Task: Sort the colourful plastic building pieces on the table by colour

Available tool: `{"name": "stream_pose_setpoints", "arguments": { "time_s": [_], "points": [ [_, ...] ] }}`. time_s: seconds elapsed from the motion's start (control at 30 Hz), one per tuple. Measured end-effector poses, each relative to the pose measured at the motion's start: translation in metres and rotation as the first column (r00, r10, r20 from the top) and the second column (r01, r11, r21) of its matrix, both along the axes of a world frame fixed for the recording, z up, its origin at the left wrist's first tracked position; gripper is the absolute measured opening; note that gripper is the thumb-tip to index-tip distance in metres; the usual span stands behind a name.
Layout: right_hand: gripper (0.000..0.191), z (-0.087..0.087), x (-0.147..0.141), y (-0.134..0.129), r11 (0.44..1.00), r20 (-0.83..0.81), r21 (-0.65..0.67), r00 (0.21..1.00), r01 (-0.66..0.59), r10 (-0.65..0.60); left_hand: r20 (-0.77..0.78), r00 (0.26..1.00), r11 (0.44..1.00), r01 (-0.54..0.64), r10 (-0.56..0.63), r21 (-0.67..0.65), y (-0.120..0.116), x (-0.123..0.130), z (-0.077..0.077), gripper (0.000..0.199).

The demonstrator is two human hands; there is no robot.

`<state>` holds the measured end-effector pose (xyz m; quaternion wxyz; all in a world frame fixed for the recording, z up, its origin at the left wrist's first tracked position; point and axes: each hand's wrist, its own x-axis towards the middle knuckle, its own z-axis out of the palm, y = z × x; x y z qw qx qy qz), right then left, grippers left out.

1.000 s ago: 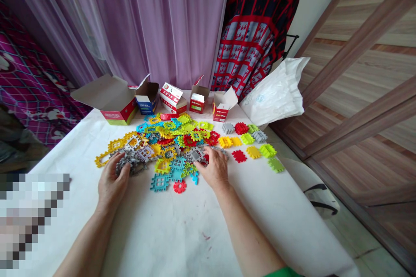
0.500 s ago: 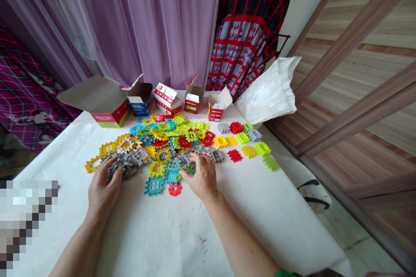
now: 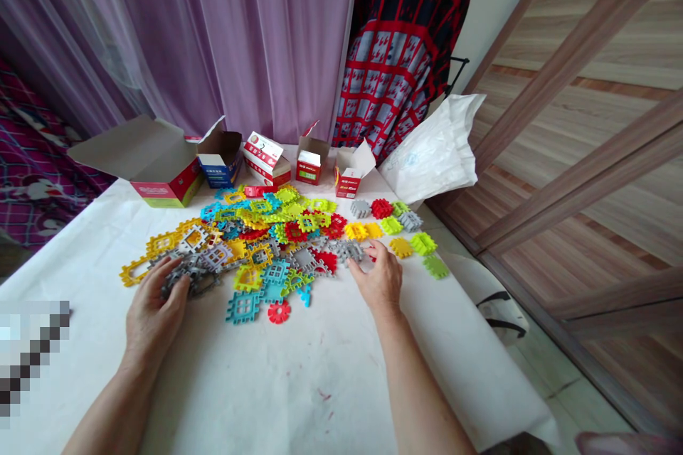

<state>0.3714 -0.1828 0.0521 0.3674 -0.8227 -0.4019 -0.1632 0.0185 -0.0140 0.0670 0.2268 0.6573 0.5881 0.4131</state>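
Overall, a white-sheeted counter [image 3: 299, 384] is occupied by a spread of interlocking plastic tiles [image 3: 277, 242], with open cardboard boxes [image 3: 154, 156] lined along the far edge and bare sheet left on the near side. The left hand [image 3: 152, 316] is closed, its fingers [image 3: 178, 277] around gray tiles [image 3: 195, 283]; the right hand [image 3: 380, 279] is laid at the spread's right side, fingers bent, and whether anything is gripped there cannot be told.

Count at the table: one left hand [image 3: 152, 316] and one right hand [image 3: 378, 277], two in all. Cardboard boxes [image 3: 308, 165]: five. White plastic bag [image 3: 430, 153]: one. Plastic interlocking tiles [image 3: 261, 274]: main pile overlapped, exact count not possible. Lying apart to the right of the pile: eight tiles, being four lime green, two grey, one red, one yellow. Red round tile [image 3: 278, 311] below the pile: one
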Motion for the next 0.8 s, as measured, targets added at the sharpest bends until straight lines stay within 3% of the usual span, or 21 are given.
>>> {"name": "stream_pose_setpoints", "arguments": {
  "time_s": [0.37, 0.8],
  "points": [
    [0.049, -0.0035, -0.0011, 0.0002, 0.996, 0.047, -0.085, 0.999, 0.028, -0.024, -0.011, 1.000, 1.000, -0.013, 0.014, 0.026, 0.0001, 0.0022, -0.0002, 0.059],
    [0.053, 0.0003, -0.0018, 0.0007, 0.987, 0.005, -0.162, 1.000, 0.016, -0.015, 0.015, 0.999, 0.996, -0.047, 0.046, 0.072, 0.0023, -0.0003, -0.0080, 0.044]
  ]
}}
